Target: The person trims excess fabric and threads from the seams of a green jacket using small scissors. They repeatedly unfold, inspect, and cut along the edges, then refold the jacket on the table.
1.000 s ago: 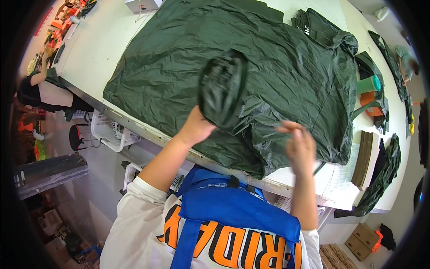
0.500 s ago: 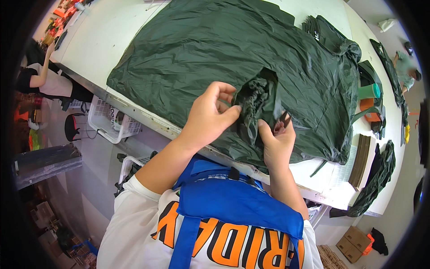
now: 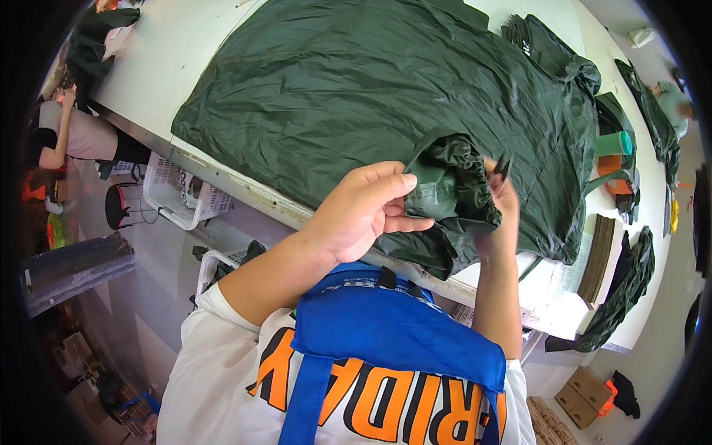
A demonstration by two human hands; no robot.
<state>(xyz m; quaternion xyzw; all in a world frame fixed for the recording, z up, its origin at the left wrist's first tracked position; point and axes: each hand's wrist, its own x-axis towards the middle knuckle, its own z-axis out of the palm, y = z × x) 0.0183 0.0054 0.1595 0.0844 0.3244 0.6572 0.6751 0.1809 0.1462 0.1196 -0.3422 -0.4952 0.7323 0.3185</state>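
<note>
A large dark green garment (image 3: 326, 96) of thin, shiny, wrinkled cloth is spread over the white table. One end is lifted towards me, its gathered elastic opening (image 3: 486, 174) turned up so the lighter green inside shows. My left hand (image 3: 363, 208) pinches the left rim of this opening between thumb and fingers, other fingers extended below. My right hand (image 3: 504, 208) is at the right side, partly behind the gathered cloth and slightly blurred. A small dark pointed tool (image 3: 503, 166) sticks up from its fingers; its exact kind is unclear.
More folded dark green cloth (image 3: 545, 52) lies at the far right of the table. A green roll (image 3: 614, 143) and a stack of brown boards (image 3: 597, 259) are on the right. White baskets (image 3: 182, 196) stand below the left table edge. Other people are at both sides.
The gathered opening has been spread wider and turned, exposing its inside. My right hand has moved right and up, partly behind the cloth; my left hand has shifted slightly right and down.
</note>
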